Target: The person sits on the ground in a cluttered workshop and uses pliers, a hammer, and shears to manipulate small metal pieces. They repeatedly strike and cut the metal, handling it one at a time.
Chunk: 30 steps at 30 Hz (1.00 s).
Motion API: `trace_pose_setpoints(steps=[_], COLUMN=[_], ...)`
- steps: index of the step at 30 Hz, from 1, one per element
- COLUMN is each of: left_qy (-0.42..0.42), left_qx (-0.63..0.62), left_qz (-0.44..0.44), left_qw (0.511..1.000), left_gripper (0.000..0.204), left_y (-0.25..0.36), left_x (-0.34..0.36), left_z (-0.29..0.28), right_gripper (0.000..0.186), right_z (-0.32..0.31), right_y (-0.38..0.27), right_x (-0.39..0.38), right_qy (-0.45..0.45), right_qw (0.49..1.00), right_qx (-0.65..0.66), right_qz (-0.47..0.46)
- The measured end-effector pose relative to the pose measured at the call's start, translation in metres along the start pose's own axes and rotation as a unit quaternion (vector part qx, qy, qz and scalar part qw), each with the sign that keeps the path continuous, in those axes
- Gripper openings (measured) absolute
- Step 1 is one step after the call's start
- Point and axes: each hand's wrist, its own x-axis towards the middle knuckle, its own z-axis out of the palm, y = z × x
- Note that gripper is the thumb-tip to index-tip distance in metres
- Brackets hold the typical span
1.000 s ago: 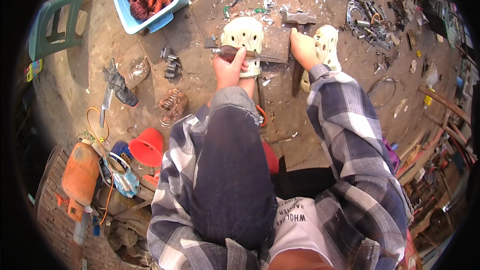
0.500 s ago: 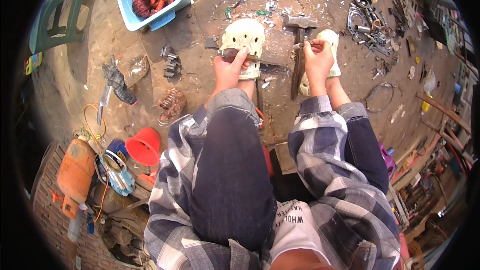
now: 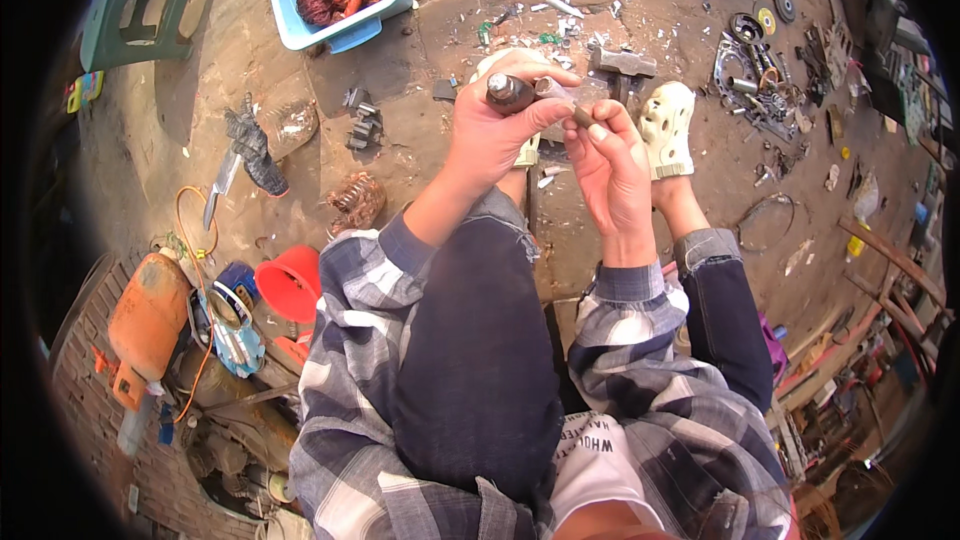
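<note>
My left hand (image 3: 478,135) is closed round a dark-handled pointed tool (image 3: 508,92), its butt end tipped up; the blade is hidden now. Beside the handle, at the same hand's fingers, is a pale, short tube-like piece (image 3: 552,90). My right hand (image 3: 612,165) pinches a small brown cylindrical piece (image 3: 582,117), right by my left thumb tip. Both hands meet above the ground between my feet. Just beyond my right hand lies a hammer (image 3: 623,62), its handle partly covered by that hand.
A blue basin (image 3: 350,37) of reddish wire coils stands far left, near a green stool (image 3: 110,15). At left lie a knife (image 3: 220,185), a glove (image 3: 262,168), a red bucket (image 3: 288,285) and an orange gas cylinder (image 3: 150,315). Metal parts (image 3: 745,70) litter the right.
Both hands have come closer together and nearer to me. The tool in my left hand has turned from lying sideways to butt end up. The view has shifted slightly.
</note>
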Motion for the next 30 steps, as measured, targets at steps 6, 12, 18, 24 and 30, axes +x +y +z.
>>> trace_pose_setpoints(steps=[6, 12, 18, 24, 30], left_qy=[0.018, 0.024, 0.052, 0.122, 0.117], left_qx=[0.035, -0.180, -0.144, -0.194, -0.170], left_qz=[0.014, -0.108, -0.117, -0.133, -0.118], left_qw=[0.999, 0.977, 0.981, 0.964, 0.971], left_gripper=[0.025, 0.031, 0.027, 0.021, 0.021], left_y=[0.015, 0.028, 0.036, 0.042, 0.041], left_x=[-0.008, -0.014, -0.027, -0.037, -0.033], left_z=[0.000, 0.004, 0.002, 0.003, 0.004], right_gripper=[0.020, 0.035, 0.043, 0.042, 0.048], right_z=[0.020, 0.028, 0.031, 0.027, 0.026], right_y=[-0.006, -0.007, 0.005, 0.013, 0.015], right_x=[-0.006, -0.012, -0.021, -0.027, -0.027], right_qy=[-0.070, -0.128, -0.120, -0.108, -0.113], right_qw=[0.920, 0.959, 0.926, 0.906, 0.918], right_qx=[-0.379, -0.246, -0.356, -0.406, -0.379], right_qz=[-0.063, 0.050, -0.018, -0.041, -0.024])
